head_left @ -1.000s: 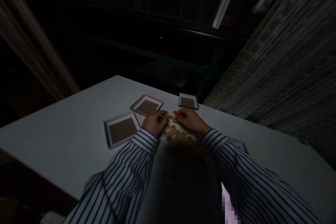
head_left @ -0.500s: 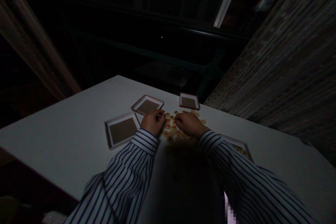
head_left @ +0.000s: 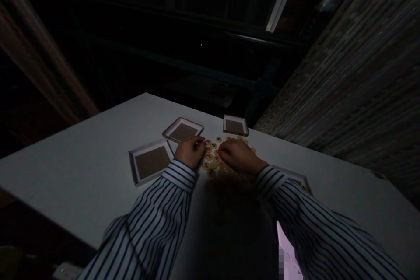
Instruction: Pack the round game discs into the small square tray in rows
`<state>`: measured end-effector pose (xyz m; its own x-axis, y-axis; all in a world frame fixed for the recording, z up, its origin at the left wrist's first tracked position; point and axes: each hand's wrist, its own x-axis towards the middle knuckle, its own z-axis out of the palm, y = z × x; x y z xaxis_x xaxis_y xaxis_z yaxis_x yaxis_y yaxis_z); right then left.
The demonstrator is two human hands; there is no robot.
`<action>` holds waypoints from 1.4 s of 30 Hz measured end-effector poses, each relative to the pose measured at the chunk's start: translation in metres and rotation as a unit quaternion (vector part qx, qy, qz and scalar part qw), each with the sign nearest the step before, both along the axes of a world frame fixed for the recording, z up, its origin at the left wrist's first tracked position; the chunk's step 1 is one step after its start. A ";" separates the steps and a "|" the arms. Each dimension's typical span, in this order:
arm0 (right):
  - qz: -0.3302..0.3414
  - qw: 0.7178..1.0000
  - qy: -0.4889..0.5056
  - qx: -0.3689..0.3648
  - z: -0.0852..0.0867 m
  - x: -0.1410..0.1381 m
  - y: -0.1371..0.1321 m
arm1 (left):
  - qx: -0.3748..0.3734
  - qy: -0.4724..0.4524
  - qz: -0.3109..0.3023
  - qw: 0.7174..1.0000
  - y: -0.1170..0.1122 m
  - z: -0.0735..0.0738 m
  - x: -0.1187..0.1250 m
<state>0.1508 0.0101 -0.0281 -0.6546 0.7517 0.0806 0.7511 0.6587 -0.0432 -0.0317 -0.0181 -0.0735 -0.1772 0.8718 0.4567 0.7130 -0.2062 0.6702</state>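
Note:
Round, pale wooden Chinese chess pieces (head_left: 209, 156) lie spread on the white table between my hands, several with red or black characters. My left hand (head_left: 190, 152) is at the left edge of the spread, its fingers curled and its thumb close to the index finger. Whatever those fingertips hold is too dark to make out. Over the right part of the pieces is my right hand (head_left: 241, 155), knuckles up and fingers bent down together. Its fingertips touch or nearly touch the pieces, and the hand hides what is under it.
On the white table (head_left: 98, 148), a shallow tray (head_left: 132, 168) and a brown-rimmed tray (head_left: 166, 134) stand at left. A smaller tray (head_left: 235, 134) is at the back. Partly behind my right sleeve, another tray (head_left: 306, 183) holds some pieces. A beaded curtain (head_left: 354, 74) hangs at right.
The view has shifted slightly. My right hand and wrist have moved a little to the right and turned slightly; my left hand stays nearly in place beside the pieces.

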 end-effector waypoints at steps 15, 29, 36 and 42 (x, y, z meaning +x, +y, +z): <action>-0.063 0.998 -0.024 -0.019 -0.001 0.006 0.020 | -0.027 0.040 -0.063 0.997 -0.001 -0.002 0.009; -0.052 0.997 -0.053 -0.031 0.002 -0.010 0.035 | -0.031 0.026 -0.075 0.996 0.001 -0.004 0.010; -0.076 0.974 0.153 -0.150 -0.009 0.001 0.047 | -0.033 0.023 -0.071 0.997 -0.001 -0.001 0.010; -0.165 0.818 0.410 -0.368 -0.006 0.008 0.048 | -0.043 0.029 -0.072 0.996 -0.001 -0.001 0.011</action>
<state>0.1588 0.0582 -0.0346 -0.3584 0.9193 -0.1624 0.4021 -0.0049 -0.9156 -0.0208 -0.0188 -0.0744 -0.0229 0.9224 0.3856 0.7178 -0.2533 0.6486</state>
